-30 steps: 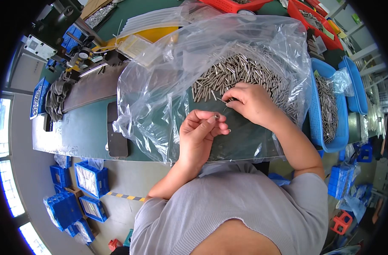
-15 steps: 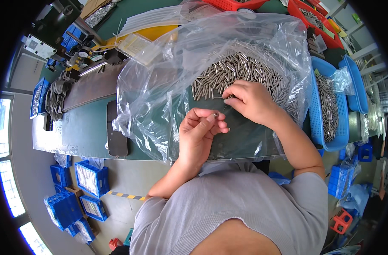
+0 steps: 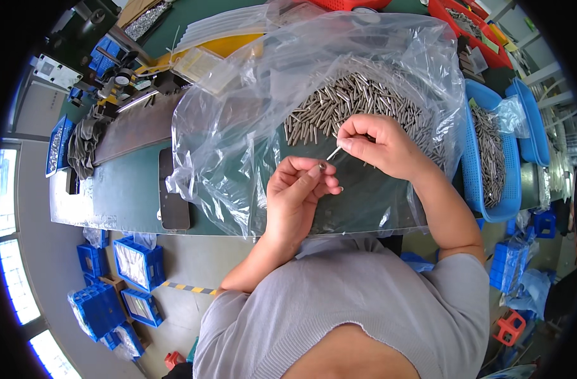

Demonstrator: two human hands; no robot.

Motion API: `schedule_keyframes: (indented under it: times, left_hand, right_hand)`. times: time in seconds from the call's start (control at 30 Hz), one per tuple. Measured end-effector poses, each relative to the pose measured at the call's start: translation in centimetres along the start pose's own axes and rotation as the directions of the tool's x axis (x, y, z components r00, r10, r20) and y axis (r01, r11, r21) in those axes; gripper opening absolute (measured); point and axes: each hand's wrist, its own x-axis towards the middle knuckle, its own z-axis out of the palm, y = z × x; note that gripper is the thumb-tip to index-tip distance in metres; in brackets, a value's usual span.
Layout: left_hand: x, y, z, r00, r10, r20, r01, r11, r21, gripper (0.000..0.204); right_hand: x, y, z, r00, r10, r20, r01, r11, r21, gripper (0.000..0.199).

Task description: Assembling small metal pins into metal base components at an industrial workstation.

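Between the thumb and forefinger of my left hand (image 3: pixel 298 192) is a small round metal part (image 3: pixel 322 166), its other fingers loosely curled. My right hand (image 3: pixel 384 146) pinches a thin metal pin (image 3: pixel 334 153), which points down and left toward that small part. The pin's tip comes close to the part; whether they touch I cannot tell. Just beyond both hands lies a heap of metal pins (image 3: pixel 339 104), spread on the green table (image 3: pixel 127 192) and partly covered by a large clear plastic bag (image 3: pixel 238 145).
At the right stands a blue basket (image 3: pixel 511 183) of similar pins. Red trays (image 3: pixel 437 12) sit at the far right. A dark phone-like slab (image 3: pixel 175 211) lies left of the bag. A bench machine with a dial gauge (image 3: pixel 123 79) occupies the far left. Blue crates (image 3: pixel 99 309) stand on the floor.
My right hand has drawn back slightly from the heap, and a pin now shows in its fingertips, angled toward the left hand. The left hand has barely moved.
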Motion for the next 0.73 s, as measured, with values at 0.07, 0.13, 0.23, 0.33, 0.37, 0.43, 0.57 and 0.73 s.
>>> schedule_keyframes:
  times: [0.07,0.13,0.23,0.33,0.37,0.43,0.57,0.73]
  left_hand:
    - [0.1,0.0,-0.1,1.000,-0.009,0.006,0.009,1.000,0.007,0.008]
    - [0.0,-0.1,-0.2,1.000,-0.018,0.013,0.018,1.000,0.015,0.008]
    - [0.0,-0.1,-0.1,1.000,-0.025,0.006,0.025,0.999,0.023,0.008]
    - [0.0,0.0,-0.1,1.000,-0.022,0.006,0.022,0.999,0.023,0.008]
    - [0.1,-0.1,-0.1,1.000,-0.022,0.006,0.022,1.000,0.021,0.008]
    - [0.1,-0.1,-0.1,1.000,-0.022,0.006,0.022,1.000,0.019,0.008]
    - [0.1,-0.2,-0.1,1.000,-0.010,0.013,0.009,0.998,0.058,0.008]
    - [0.3,-0.3,0.0,1.000,0.021,0.009,-0.021,0.997,0.071,0.008]
  right_hand:
    - [-0.1,0.0,0.2,1.000,-0.005,0.009,0.005,1.000,0.014,0.008]
    - [-0.2,0.0,0.5,1.000,-0.011,0.018,0.011,1.000,0.028,0.008]
    - [-0.3,-0.2,0.7,0.998,-0.059,-0.005,0.059,0.998,-0.006,0.008]
    - [-0.4,-0.2,1.0,0.997,-0.077,-0.011,0.076,0.996,-0.054,0.007]
    - [-0.4,0.2,1.3,0.996,-0.092,-0.024,0.092,0.996,-0.008,0.006]
    - [-0.4,0.1,1.8,0.994,-0.106,-0.037,0.107,0.994,0.038,0.006]
    - [-0.1,-0.3,1.6,0.992,0.085,0.089,-0.096,0.987,0.131,0.006]
    - [-0.2,1.6,2.1,0.998,0.021,0.051,-0.027,0.994,0.103,0.008]
